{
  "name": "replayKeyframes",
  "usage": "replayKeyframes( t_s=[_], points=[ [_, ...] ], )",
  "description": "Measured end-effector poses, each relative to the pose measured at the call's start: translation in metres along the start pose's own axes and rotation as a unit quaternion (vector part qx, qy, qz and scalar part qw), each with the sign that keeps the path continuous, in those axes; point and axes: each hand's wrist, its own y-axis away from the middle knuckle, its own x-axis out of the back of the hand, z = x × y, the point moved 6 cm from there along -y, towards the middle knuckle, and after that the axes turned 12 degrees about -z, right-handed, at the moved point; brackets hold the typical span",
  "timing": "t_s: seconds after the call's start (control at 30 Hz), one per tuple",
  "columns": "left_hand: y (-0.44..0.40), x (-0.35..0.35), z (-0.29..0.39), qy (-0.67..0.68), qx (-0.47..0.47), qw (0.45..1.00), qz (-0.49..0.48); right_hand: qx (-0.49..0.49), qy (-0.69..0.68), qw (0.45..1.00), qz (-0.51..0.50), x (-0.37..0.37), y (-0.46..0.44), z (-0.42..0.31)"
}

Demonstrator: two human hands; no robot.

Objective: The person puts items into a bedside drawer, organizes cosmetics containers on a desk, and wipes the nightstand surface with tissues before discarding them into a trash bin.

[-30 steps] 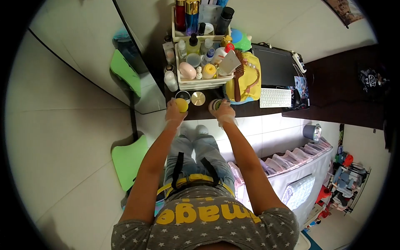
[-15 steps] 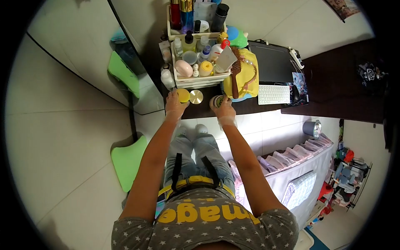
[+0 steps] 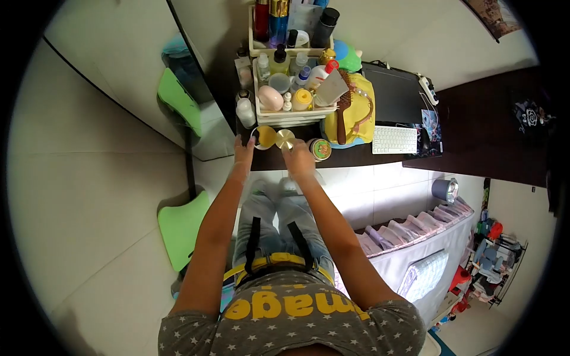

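Observation:
My left hand (image 3: 242, 155) is at the left of a round container with a white rim and yellow middle (image 3: 266, 137). Its thumb and fingers are apart, and the thumb side meets or nearly meets the rim. My right hand (image 3: 301, 159) has its fingertips closed on the edge of a round gold lid (image 3: 285, 139), just right of the yellow container. A small round jar with a green patterned top (image 3: 321, 149) stands right of that hand. Thin clear plastic appears around both wrists, like gloves.
Behind my hands, a white basket (image 3: 297, 113) holds bottles and jars, with another basket of bottles further back. White bottles (image 3: 244, 111) stand at the left. To the right are a brown hairbrush (image 3: 342, 115) on yellow cloth, a white keyboard (image 3: 394, 139) and a black laptop (image 3: 395, 95).
My right hand has left the green-topped jar and moved left onto the gold lid. The yellow container now shows a white rim at its left. My left hand has shifted slightly down and left.

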Motion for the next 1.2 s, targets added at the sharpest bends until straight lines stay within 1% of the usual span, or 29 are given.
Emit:
replayKeyframes(
  t_s=[0.03,0.07,0.13,0.17,0.2,0.23,0.27,0.3,0.37,0.4,0.43,0.47,0.53,0.67,0.73,0.87,0.93,0.97,1.03,1.07,1.1,1.13,1.17,1.2],
  points=[
    [0.002,0.001,-0.010,0.063,0.058,0.996,-0.026,0.009,-0.024,0.999,-0.023,-0.015,-0.012,0.003],
    [0.001,0.004,-0.010,0.064,0.058,0.996,-0.022,0.019,-0.049,0.998,-0.046,-0.030,-0.025,0.005],
    [0.014,-0.003,0.008,0.110,0.136,0.979,-0.108,0.041,-0.062,0.997,-0.032,-0.037,-0.050,0.000],
    [0.021,-0.004,0.016,0.107,0.117,0.977,-0.142,0.009,-0.046,0.992,-0.119,-0.043,-0.060,-0.002],
    [0.022,-0.005,0.019,0.108,0.119,0.977,-0.138,-0.024,-0.028,0.978,-0.204,-0.050,-0.067,-0.002],
    [0.023,-0.011,0.017,0.115,0.165,0.968,-0.150,-0.028,-0.014,0.965,-0.261,-0.062,-0.079,0.002],
    [0.023,-0.018,0.017,0.123,0.209,0.957,-0.161,-0.026,-0.013,0.964,-0.263,-0.071,-0.091,0.013],
    [0.021,-0.021,0.014,0.112,0.237,0.955,-0.141,0.051,0.061,0.948,-0.308,-0.091,-0.101,0.022],
    [0.020,-0.026,0.009,0.131,0.246,0.950,-0.142,0.132,0.135,0.917,-0.350,-0.108,-0.106,0.017],
    [0.022,-0.029,0.010,0.147,0.254,0.944,-0.147,0.088,0.123,0.925,-0.350,-0.109,-0.110,0.014],
    [0.023,-0.030,0.016,0.131,0.209,0.960,-0.131,0.042,0.112,0.930,-0.348,-0.109,-0.113,0.014],
    [0.023,-0.031,0.018,0.132,0.208,0.960,-0.130,0.043,0.113,0.930,-0.348,-0.108,-0.116,0.011],
    [0.018,-0.037,0.012,0.173,0.188,0.956,-0.142,-0.036,0.068,0.914,-0.399,-0.110,-0.117,0.016],
    [0.004,-0.040,-0.009,0.169,0.187,0.958,-0.137,-0.041,0.019,0.911,-0.410,-0.116,-0.116,0.014],
    [-0.001,-0.039,-0.020,0.154,0.195,0.962,-0.113,-0.055,0.003,0.896,-0.440,-0.112,-0.111,0.008],
    [-0.004,-0.026,-0.043,0.155,0.217,0.959,-0.098,-0.059,-0.001,0.892,-0.448,-0.114,-0.088,0.000],
    [0.001,-0.021,-0.049,0.143,0.271,0.949,-0.077,-0.028,0.004,0.903,-0.428,-0.104,-0.078,-0.015],
    [0.005,-0.021,-0.049,0.141,0.271,0.949,-0.078,-0.028,0.002,0.904,-0.427,-0.103,-0.074,-0.015],
    [0.020,-0.013,-0.027,0.096,0.240,0.965,-0.043,-0.050,-0.040,0.908,-0.415,-0.101,-0.069,-0.010],
    [0.010,-0.013,-0.046,0.094,0.239,0.965,-0.044,-0.051,-0.041,0.908,-0.413,-0.100,-0.065,-0.006],
    [-0.013,-0.003,-0.075,-0.008,0.132,0.991,0.026,-0.021,-0.018,0.946,-0.323,-0.085,-0.066,-0.004],
    [-0.013,0.002,-0.069,-0.056,0.075,0.994,0.059,0.009,0.006,0.973,-0.231,-0.071,-0.066,-0.003],
    [-0.012,0.006,-0.061,-0.108,0.021,0.989,0.095,0.009,0.006,0.973,-0.230,-0.070,-0.067,0.003],
    [0.009,0.014,-0.018,-0.171,0.046,0.979,0.103,-0.015,0.071,0.972,-0.222,-0.072,-0.070,0.015]
  ],
)
